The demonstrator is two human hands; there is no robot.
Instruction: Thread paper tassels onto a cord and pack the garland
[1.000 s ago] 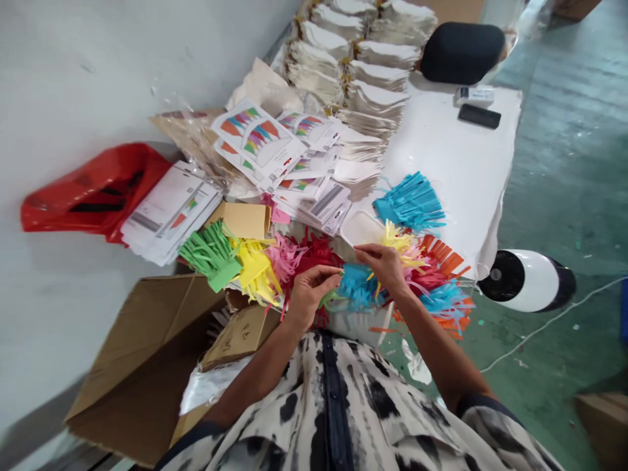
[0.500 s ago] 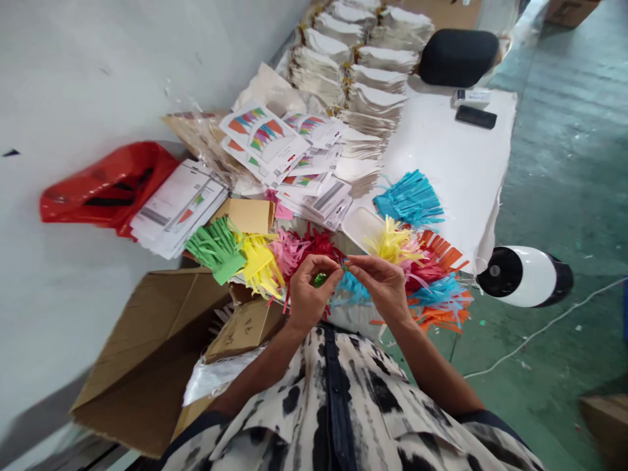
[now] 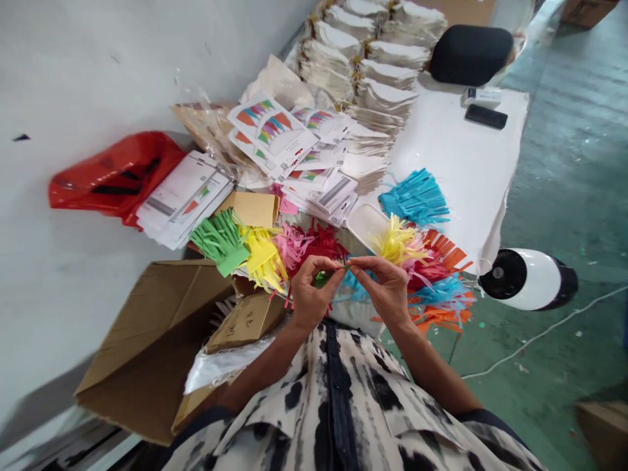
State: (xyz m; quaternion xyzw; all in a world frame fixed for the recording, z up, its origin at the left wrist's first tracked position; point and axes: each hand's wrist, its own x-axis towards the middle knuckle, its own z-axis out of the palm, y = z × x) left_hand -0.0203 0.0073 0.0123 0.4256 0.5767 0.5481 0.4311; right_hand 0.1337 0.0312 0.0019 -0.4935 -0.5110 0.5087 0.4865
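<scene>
My left hand [image 3: 310, 292] and my right hand [image 3: 384, 286] meet fingertip to fingertip above the table's near edge. Both pinch a small green paper piece [image 3: 321, 279] between thumb and fingers. Under and around them lie fringed paper tassels: green [image 3: 219, 239], yellow [image 3: 260, 258], pink and red [image 3: 310, 243], a second yellow one [image 3: 396, 241], orange [image 3: 441, 250] and blue [image 3: 416, 198]. A further blue tassel [image 3: 352, 282] shows between my hands.
Printed cards [image 3: 275, 134] and stacks of white paper packs [image 3: 377, 72] cover the table's far part. A red plastic bag [image 3: 115, 173] lies left. An open cardboard box [image 3: 157, 340] stands below left. A phone [image 3: 485, 116], black cushion [image 3: 470, 46] and a white fan [image 3: 527, 279] are on the right.
My hands lifted off the blue and yellow tassels and came together, now pinching the small green piece between them. The view shifted slightly.
</scene>
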